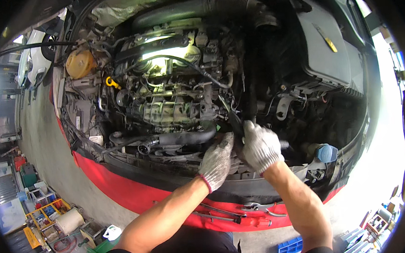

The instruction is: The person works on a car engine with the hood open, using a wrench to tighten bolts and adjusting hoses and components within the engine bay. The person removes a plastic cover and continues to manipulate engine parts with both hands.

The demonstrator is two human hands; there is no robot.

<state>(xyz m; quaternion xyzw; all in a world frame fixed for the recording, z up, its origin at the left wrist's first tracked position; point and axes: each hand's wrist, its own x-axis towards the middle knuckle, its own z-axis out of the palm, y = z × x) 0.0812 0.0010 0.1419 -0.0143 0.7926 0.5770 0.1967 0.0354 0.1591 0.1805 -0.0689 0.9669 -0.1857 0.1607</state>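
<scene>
the gloved right hand [261, 147] curls around a dark slender piece [233, 117] beside the engine [171, 112], on its right. the left hand [217, 160] is at the engine's near side; i cannot tell whether it grips anything. a red-handled screwdriver [256, 222] lies nearer than the engine.

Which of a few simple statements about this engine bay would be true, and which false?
1. Both hands are bare. False: the left hand and the right hand wear pale gloves.
2. The right hand is nearer the blue cap than the left hand is. True.
3. The yellow loop handle is right of both hands. False: it is left of them.
4. A rounded amber tank sits toward the picture's upper left. True.
5. The red tool handle is blue. False: it is red.
</scene>
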